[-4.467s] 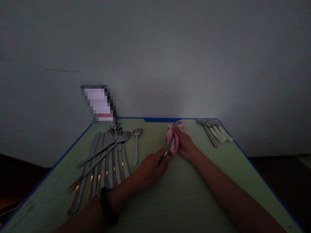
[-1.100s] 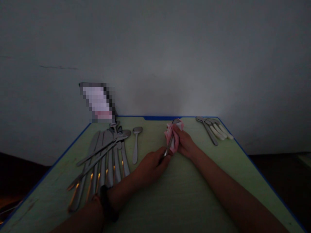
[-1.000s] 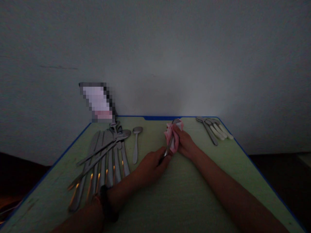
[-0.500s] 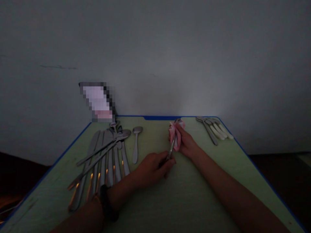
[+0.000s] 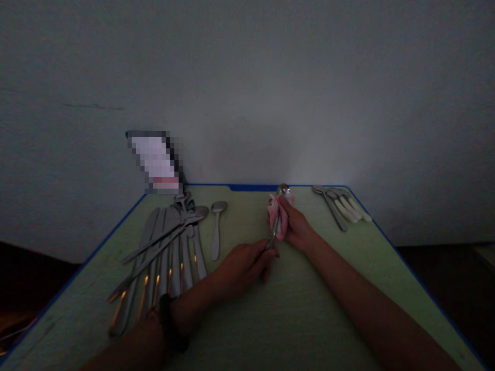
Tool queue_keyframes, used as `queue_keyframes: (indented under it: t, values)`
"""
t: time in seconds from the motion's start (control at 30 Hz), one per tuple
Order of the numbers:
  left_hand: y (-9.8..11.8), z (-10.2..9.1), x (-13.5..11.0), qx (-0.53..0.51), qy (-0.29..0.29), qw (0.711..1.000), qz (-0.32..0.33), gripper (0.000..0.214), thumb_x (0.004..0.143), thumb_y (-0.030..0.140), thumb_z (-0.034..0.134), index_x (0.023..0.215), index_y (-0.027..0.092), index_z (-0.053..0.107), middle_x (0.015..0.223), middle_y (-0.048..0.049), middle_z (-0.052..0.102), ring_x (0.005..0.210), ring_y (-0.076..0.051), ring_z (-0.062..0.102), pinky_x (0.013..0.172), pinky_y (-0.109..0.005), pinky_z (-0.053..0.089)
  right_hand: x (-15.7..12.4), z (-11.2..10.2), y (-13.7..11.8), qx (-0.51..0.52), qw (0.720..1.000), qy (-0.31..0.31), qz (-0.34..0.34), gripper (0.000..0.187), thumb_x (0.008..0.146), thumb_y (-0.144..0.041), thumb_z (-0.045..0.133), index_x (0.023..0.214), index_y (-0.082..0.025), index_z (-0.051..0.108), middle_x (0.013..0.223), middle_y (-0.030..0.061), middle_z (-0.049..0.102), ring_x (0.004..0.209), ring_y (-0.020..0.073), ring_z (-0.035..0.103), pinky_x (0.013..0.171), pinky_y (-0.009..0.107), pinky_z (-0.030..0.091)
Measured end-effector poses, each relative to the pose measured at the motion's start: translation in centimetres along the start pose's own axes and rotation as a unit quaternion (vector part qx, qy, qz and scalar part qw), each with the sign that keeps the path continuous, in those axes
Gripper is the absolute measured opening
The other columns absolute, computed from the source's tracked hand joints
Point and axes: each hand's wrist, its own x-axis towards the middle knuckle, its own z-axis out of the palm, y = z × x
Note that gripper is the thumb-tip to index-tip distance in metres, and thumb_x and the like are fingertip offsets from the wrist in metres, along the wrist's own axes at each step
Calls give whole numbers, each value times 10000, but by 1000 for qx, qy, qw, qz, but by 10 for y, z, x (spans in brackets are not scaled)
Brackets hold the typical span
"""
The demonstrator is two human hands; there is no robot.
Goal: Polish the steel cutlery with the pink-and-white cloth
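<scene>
My left hand (image 5: 249,265) is closed around the handle end of a metal spoon (image 5: 284,189). A crumpled pink cloth (image 5: 277,214) wraps the spoon's upper handle, and my right hand (image 5: 293,222) pinches the cloth around it. The spoon's bowl sticks out past the far side of the cloth, pointing towards the wall. Left of my hands, a small spoon (image 5: 216,232) lies by itself on the table (image 5: 309,304). My right hand's fingers are partly hidden behind the cloth.
Several table knives (image 5: 176,263) lie side by side on the left, with long-handled spoons (image 5: 166,234) across them. At the back right rest a metal spoon (image 5: 330,208) and several white-handled utensils (image 5: 348,206). A blurred-out device (image 5: 154,159) leans against the wall (image 5: 247,93).
The spoon has slid away from me through the cloth, so more of its bowl shows beyond it. Both hands stay in nearly the same place.
</scene>
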Motion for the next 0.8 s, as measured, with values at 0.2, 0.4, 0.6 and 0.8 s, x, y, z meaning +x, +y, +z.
queue_keyframes:
  t: [0.2, 0.4, 0.6, 0.8]
  values:
    - [0, -1, 2, -17, 3, 1000, -6, 341, 933, 320, 296, 687, 186, 490, 580, 33, 574, 569, -111, 541, 628, -223, 407, -2, 2, 1, -12, 1000, -5, -9, 242, 783, -332, 608, 914, -129, 614, 689, 15, 680, 578, 101, 625, 558, 185, 512]
    - [0, 1, 3, -34, 58, 997, -41, 296, 908, 342, 357, 704, 184, 503, 513, 54, 515, 505, -105, 512, 544, -211, 379, -3, 2, 2, -38, 999, -12, -19, 278, 752, -341, 642, 926, -126, 616, 703, 32, 685, 590, 114, 630, 588, 201, 517]
    - [2, 1, 3, -59, 74, 995, -37, 299, 904, 366, 370, 681, 186, 454, 526, 63, 481, 488, -93, 467, 502, -206, 334, -3, 1, 4, -44, 999, -13, -28, 272, 756, -364, 631, 887, -126, 622, 697, 38, 683, 611, 130, 640, 638, 235, 525]
    - [2, -2, 0, -80, 32, 996, -16, 234, 906, 289, 344, 726, 188, 454, 569, 59, 495, 527, -93, 478, 538, -208, 354, -2, 1, 4, -29, 999, 9, -28, 250, 753, -359, 635, 829, -122, 624, 678, 33, 679, 596, 115, 630, 622, 209, 518]
